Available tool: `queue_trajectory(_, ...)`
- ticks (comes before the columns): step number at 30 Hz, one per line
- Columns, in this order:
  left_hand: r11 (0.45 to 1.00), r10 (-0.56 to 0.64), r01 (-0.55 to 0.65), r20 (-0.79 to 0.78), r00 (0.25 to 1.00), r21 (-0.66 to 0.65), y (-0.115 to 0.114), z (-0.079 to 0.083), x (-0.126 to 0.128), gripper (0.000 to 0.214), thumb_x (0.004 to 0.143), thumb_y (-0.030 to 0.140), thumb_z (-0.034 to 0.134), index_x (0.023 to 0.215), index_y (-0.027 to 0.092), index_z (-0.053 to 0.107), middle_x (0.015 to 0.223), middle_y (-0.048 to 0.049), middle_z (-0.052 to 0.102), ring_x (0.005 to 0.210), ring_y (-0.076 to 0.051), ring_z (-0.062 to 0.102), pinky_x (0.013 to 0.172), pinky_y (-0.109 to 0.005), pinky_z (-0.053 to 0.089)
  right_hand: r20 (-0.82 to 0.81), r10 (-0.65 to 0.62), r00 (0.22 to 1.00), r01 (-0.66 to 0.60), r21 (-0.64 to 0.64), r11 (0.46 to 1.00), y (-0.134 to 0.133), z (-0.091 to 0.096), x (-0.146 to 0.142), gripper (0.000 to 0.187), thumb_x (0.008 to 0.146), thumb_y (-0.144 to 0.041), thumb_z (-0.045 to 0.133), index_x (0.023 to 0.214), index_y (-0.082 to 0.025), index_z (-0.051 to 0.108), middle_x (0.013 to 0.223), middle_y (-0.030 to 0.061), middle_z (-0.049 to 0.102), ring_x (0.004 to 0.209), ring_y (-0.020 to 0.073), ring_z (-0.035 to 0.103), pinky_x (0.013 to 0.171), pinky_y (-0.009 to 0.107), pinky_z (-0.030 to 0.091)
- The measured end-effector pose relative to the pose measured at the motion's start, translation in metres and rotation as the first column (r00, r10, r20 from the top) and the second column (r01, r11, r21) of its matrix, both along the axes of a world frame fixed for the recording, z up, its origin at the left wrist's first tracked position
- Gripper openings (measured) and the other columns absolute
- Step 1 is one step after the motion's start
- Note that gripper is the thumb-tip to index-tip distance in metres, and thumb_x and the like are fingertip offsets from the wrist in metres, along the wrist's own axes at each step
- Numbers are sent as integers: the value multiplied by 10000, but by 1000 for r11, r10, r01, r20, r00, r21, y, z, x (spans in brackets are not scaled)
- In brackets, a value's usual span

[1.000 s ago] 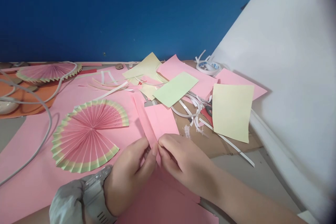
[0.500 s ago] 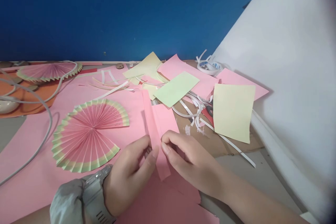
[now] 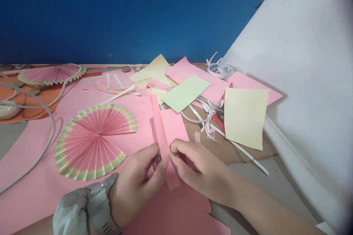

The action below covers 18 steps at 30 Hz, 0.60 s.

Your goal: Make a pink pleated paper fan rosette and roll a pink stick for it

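A narrow folded strip of pink paper (image 3: 162, 132) stands between my two hands, its long creases running away from me. My left hand (image 3: 139, 181), with a grey watch (image 3: 102, 205) on the wrist, pinches its left edge. On the opposite edge, the thumb and index finger of my right hand (image 3: 202, 170) are closed on the paper. Left of the strip lies a pleated paper fan (image 3: 96, 136), pink with a yellow and green rim, spread into most of a circle. Large pink sheets (image 3: 143, 110) lie underneath.
Green (image 3: 186, 93), pink and yellow paper (image 3: 245, 117) pieces lie beyond my hands on brown cardboard (image 3: 198, 125), among white strips. Scissors (image 3: 220, 115) are partly hidden there. A second fan (image 3: 52, 75) and a white cable (image 3: 49, 132) are at left. A blue wall (image 3: 124, 14) rises behind.
Almost nothing differs. Both hands stay pinched on the pink strip, shifted very slightly.
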<state>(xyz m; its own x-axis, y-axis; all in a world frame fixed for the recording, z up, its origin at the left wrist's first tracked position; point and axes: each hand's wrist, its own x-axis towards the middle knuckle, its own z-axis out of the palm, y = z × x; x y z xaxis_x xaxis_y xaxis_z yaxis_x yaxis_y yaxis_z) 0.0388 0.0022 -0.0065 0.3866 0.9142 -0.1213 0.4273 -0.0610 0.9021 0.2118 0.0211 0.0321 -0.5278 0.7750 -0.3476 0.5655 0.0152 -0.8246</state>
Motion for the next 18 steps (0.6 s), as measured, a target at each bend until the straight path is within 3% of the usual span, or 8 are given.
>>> queue_trajectory(3,1000,-4,5,-34,999,20,1,-2,1,236,889,289,387,672,202,416,613,28,463,564,-123,432,524,-247,344,19,62,998,-64,125,990,-1,-4,0,217,838,-100,390,687,-214,284,631,-53,386,548,101,357,482,218,291)
queue_trajectory(5,1000,18,-17,-46,999,24,2,-3,2,209,879,262,393,682,200,430,593,40,434,541,-118,408,516,-246,341,43,56,997,-65,243,968,-2,-8,-1,220,821,-78,404,688,-212,291,658,-36,425,582,113,387,517,231,308)
queue_trajectory(7,999,43,-42,-34,999,20,2,-2,2,213,886,267,389,687,201,424,604,40,434,545,-117,403,520,-247,342,60,45,997,-60,283,957,-3,-10,-2,214,845,-88,387,692,-211,301,671,-26,446,602,121,404,541,240,320)
queue_trajectory(11,997,80,-80,6,997,4,2,1,1,244,920,319,363,714,201,422,646,29,456,587,-123,417,540,-250,349,71,46,996,-58,175,983,-1,-4,-2,196,878,-114,352,708,-209,339,659,-36,452,573,113,400,516,233,315)
queue_trajectory(18,1000,14,-14,3,1000,-22,2,3,1,298,921,363,353,673,203,394,654,12,485,602,-132,446,552,-263,359,38,12,999,-15,78,997,0,1,-1,187,898,-155,349,719,-211,340,642,-50,406,547,101,373,479,222,292)
